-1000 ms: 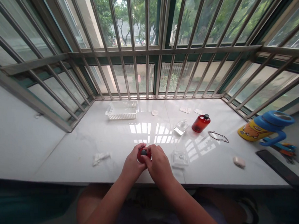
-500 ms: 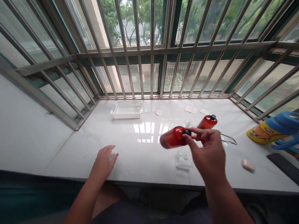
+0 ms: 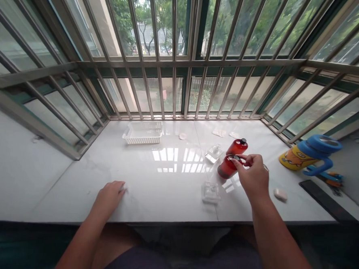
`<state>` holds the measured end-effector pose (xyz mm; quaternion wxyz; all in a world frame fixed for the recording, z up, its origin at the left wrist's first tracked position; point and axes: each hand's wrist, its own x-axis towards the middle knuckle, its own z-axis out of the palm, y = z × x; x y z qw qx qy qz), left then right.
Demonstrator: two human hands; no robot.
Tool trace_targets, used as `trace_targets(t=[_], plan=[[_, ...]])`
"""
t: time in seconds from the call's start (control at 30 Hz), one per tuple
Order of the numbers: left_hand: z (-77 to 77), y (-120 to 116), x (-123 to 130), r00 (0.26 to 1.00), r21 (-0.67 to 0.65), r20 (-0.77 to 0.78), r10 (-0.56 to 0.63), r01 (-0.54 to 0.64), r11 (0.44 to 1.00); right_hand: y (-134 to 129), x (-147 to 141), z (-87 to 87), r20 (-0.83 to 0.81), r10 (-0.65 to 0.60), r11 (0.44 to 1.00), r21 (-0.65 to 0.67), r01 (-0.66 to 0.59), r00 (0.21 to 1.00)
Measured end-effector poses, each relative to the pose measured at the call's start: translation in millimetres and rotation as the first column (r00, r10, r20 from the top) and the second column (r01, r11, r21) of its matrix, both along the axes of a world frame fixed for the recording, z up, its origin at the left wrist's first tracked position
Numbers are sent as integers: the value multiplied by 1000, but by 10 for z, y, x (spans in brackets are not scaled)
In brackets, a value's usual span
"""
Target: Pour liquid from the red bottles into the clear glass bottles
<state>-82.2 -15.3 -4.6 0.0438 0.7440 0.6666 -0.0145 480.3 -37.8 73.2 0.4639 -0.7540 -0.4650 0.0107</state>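
Observation:
My right hand [image 3: 254, 175] pinches a translucent red bottle [image 3: 227, 168] by its black cap. The bottle tilts slightly, low over the white tabletop; I cannot tell whether its base touches. Just behind it stands a second red bottle [image 3: 236, 147] with a black cap. To the left of the bottles lies a clear plastic piece [image 3: 214, 153], and nearer the front edge is a clear square container [image 3: 211, 192]. My left hand [image 3: 110, 196] rests at the front left of the table, fingers curled together with the thumb; a small greyish spot shows at the fingertips, too small to name.
A white perforated basket [image 3: 143, 134] stands at the back left. Pale flat pieces [image 3: 219, 132] lie near the window bars [image 3: 190, 62]. On the right are a blue and yellow jug [image 3: 307, 152], a black slab [image 3: 324, 200] and a pale pinkish lump [image 3: 280, 194].
My right hand has brought the red bottle right and lower, from a strong sideways tilt to nearly upright, in front of the other bottle. My left hand's fingers have drawn closer together. The view has shifted.

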Motion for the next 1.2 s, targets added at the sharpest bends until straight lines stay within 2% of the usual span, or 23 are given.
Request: trace_targets(t=[0.1,0.17,0.27,0.33,0.43,0.5,0.57,0.63,0.7,0.8,0.9,1.03,1.2], plan=[[13,-2,-10,1000,8,-3,7,-7,1000,27,-61,-63,-27,57,998,6,-57,998],[50,-5,-2,998,40,60,12,-14,999,53,-98,-117,-38,90,996,5,-89,995],[172,-33,90,962,83,273,14,-38,996,102,-124,-222,-52,129,992,0,-129,990],[296,-77,240,900,86,435,38,-83,993,126,-131,-280,-60,144,990,0,-145,988],[501,-152,611,760,56,648,54,-118,991,101,-180,-283,4,147,988,52,-147,989],[613,-178,931,638,83,769,-43,-33,996,17,-270,-211,133,147,975,146,-166,980],[694,-175,1276,485,114,865,-132,67,991,-125,-412,-104,235,183,944,229,-237,955],[755,-153,1620,331,100,932,-147,155,983,-301,-585,0,200,321,905,225,-362,926],[809,-130,1943,255,108,952,-169,239,965,-472,-749,69,73,491,854,157,-497,868],[882,-113,2359,232,212,929,-289,306,928,-660,-910,101,-149,580,814,73,-576,801],[911,-117,2674,232,309,888,-397,339,889,-754,-949,100,-268,538,837,56,-545,799],[861,-138,2950,232,389,847,-478,340,856,-803,-906,109,-345,443,893,90,-440,827],[803,-194,3164,218,491,784,-581,356,795,-815,-852,103,-325,437,899,130,-418,839]])
